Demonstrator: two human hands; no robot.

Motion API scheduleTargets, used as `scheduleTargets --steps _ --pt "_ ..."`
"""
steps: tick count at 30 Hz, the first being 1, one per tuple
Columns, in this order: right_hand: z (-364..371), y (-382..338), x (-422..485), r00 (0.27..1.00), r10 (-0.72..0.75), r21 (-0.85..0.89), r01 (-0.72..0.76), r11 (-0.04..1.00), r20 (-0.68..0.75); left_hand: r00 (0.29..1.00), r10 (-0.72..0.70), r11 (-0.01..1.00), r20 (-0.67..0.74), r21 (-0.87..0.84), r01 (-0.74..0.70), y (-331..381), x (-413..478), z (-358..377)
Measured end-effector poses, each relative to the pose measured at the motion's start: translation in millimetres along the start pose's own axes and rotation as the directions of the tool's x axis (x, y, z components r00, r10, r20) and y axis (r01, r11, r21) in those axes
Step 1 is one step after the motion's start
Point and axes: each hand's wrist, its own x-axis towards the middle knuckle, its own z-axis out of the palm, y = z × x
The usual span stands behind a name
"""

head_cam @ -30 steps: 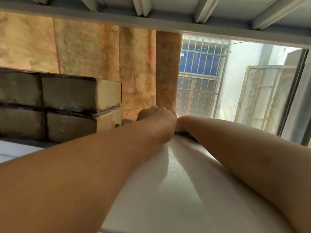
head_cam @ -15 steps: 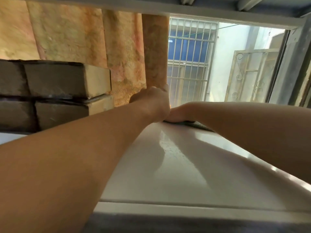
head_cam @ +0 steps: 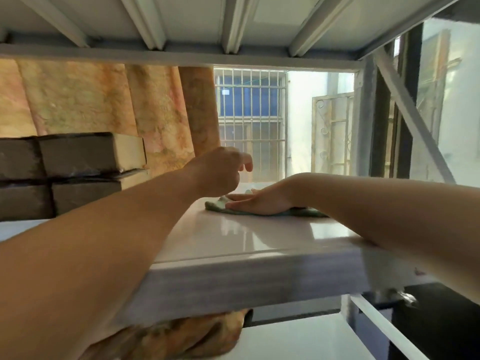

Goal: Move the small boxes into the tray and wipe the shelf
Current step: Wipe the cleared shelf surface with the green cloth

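Observation:
A glossy white shelf [head_cam: 259, 237] runs across the middle of the view. My right hand [head_cam: 259, 202] lies flat on a green cloth [head_cam: 304, 212] at the back of the shelf, fingers straight and pointing left. My left hand [head_cam: 220, 172] hovers just above and left of it, fingers loosely curled, holding nothing. At the left end of the shelf stand several cardboard boxes [head_cam: 91, 154] stacked in two layers. No tray is in view.
A patterned orange curtain [head_cam: 104, 100] hangs behind the shelf. A barred window [head_cam: 250, 120] and metal gate [head_cam: 332, 131] lie beyond. The upper shelf's ribbed underside [head_cam: 233, 22] is close overhead. A diagonal brace [head_cam: 413, 113] stands right. A lower shelf [head_cam: 298, 339] holds patterned fabric [head_cam: 181, 336].
The view has dropped and pulled back, showing the shelf's front edge. My left hand lifted off and loosened. My right hand with the cloth moved right and now shows flat.

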Motion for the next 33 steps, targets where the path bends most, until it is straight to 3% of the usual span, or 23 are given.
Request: scheduleTargets --steps 3,8,15,22,30,33 --pt "5.8 -4.1 -23.2 1.0 0.005 -0.016 -0.005 1.0 -0.004 0.991 0.018 0.999 -0.134 0.038 -0.013 9.1 -3.8 -7.4" --pt "21.6 -0.6 -56.0 0.99 -0.132 0.085 0.136 0.987 -0.057 0.998 0.054 0.975 -0.033 0.22 -0.045 33.1 -12.6 -0.3" --pt "28.3 17.2 -90.0 0.98 -0.188 0.071 0.192 0.979 -0.064 0.988 0.157 0.984 -0.003 0.089 -0.156 42.3 -19.7 -13.0" --pt "31.6 33.9 -114.0 0.983 -0.165 0.102 0.174 0.979 -0.084 0.986 0.112 0.991 -0.121 -0.06 -0.12 62.0 -9.0 -15.7" --pt "27.3 60.5 -109.8 0.993 -0.066 0.091 0.074 0.993 -0.094 0.98 0.159 0.986 0.119 0.018 -0.163 80.1 4.4 -3.1" --pt "26.0 68.5 -102.4 0.994 -0.059 0.084 0.067 0.994 -0.097 0.979 0.152 0.987 0.138 0.032 -0.158 78.3 13.4 -1.4"
